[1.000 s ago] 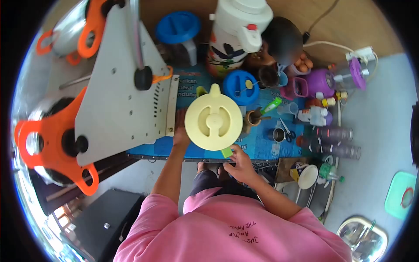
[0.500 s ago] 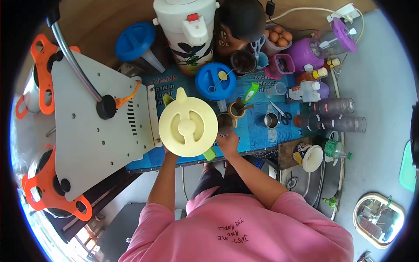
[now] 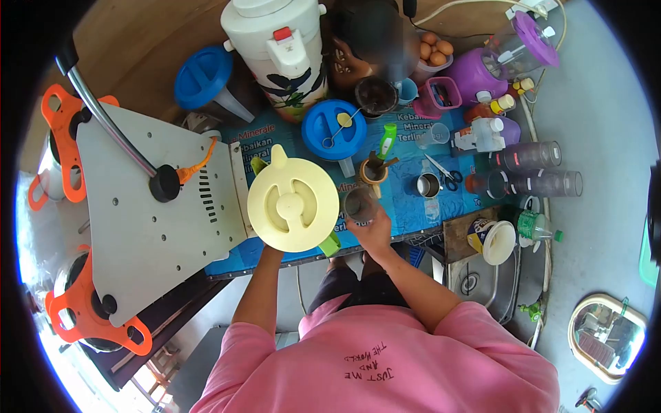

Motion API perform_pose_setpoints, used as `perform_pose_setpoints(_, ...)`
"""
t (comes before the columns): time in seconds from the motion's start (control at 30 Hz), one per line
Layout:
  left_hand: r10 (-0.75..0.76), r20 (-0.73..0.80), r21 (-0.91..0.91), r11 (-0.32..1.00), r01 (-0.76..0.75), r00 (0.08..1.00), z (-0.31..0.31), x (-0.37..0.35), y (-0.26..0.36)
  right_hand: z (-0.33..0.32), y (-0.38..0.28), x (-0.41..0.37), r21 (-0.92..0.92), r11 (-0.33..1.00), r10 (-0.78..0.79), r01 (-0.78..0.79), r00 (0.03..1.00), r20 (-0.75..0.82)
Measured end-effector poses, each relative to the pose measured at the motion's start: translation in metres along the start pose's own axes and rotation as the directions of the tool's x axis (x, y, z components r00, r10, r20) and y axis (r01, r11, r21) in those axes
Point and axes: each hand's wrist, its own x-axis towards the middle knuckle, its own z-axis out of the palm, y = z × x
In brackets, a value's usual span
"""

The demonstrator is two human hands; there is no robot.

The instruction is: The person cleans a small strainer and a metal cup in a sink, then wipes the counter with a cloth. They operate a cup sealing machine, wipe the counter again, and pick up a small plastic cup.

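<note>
My right hand (image 3: 374,232) is closed around a clear drinking glass (image 3: 360,204) and holds it just right of a pitcher with a pale yellow lid (image 3: 293,205). The lid hides most of my left hand (image 3: 273,252); only the wrist end shows at its lower edge, so its fingers and grip are out of sight. Green parts of the pitcher (image 3: 330,244) stick out beyond the lid. Behind the glass stands a brown container (image 3: 372,172) with utensils in it. A blue-lidded pitcher (image 3: 334,129) is farther back.
A metal cup (image 3: 427,184) and scissors (image 3: 451,177) lie to the right. At the back stand a large white dispenser (image 3: 279,55), a bowl of eggs (image 3: 434,54) and a purple blender (image 3: 475,74). A grey metal panel (image 3: 148,227) rises at left; a sink (image 3: 475,282) is at lower right.
My right hand and the glass have shifted slightly right, away from the yellow lid, and more of the glass shows. The whole view has tilted a little; the yellow-lidded pitcher stays nearly in place.
</note>
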Motion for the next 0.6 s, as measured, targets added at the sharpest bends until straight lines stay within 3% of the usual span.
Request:
perform_pose_setpoints(0.03, -0.003, 0.000, 0.008, 1.000, 0.003, 1.000, -0.001, -0.002, 0.000, -0.011, -0.003, -0.005, -0.082, 0.997, 0.006, -0.003, 0.999, 0.041)
perform_pose_setpoints(0.17, -0.012, 0.003, 0.033, 0.999, 0.012, 1.000, -0.002, -0.004, 0.003, -0.050, 0.022, -0.024, -0.133, 0.987, 0.087, -0.085, 0.996, 0.010)
perform_pose_setpoints(0.23, -0.011, 0.002, 0.036, 0.999, 0.011, 1.000, -0.002, -0.005, 0.004, -0.065, 0.037, -0.025, -0.143, 0.969, 0.185, -0.199, 0.977, -0.106)
perform_pose_setpoints(0.33, -0.011, -0.002, 0.030, 0.999, 0.012, 1.000, -0.001, -0.004, 0.006, -0.078, 0.053, -0.012, -0.155, 0.976, 0.127, -0.153, 0.978, -0.167)
perform_pose_setpoints(0.47, -0.013, -0.009, -0.003, 1.000, 0.013, 1.000, 0.002, -0.004, 0.003, -0.084, 0.056, -0.009, -0.103, 0.984, 0.131, -0.145, 0.983, -0.128)
perform_pose_setpoints(0.53, -0.008, -0.018, -0.043, 0.999, 0.007, 1.000, 0.006, -0.003, 0.001, -0.091, 0.046, -0.027, -0.212, 0.948, 0.227, -0.237, 0.971, -0.069)
perform_pose_setpoints(0.6, -0.005, -0.046, -0.112, 0.994, 0.000, 0.999, 0.010, -0.001, -0.004, -0.098, 0.003, -0.051, -0.357, 0.846, 0.448, -0.395, 0.891, 0.076)
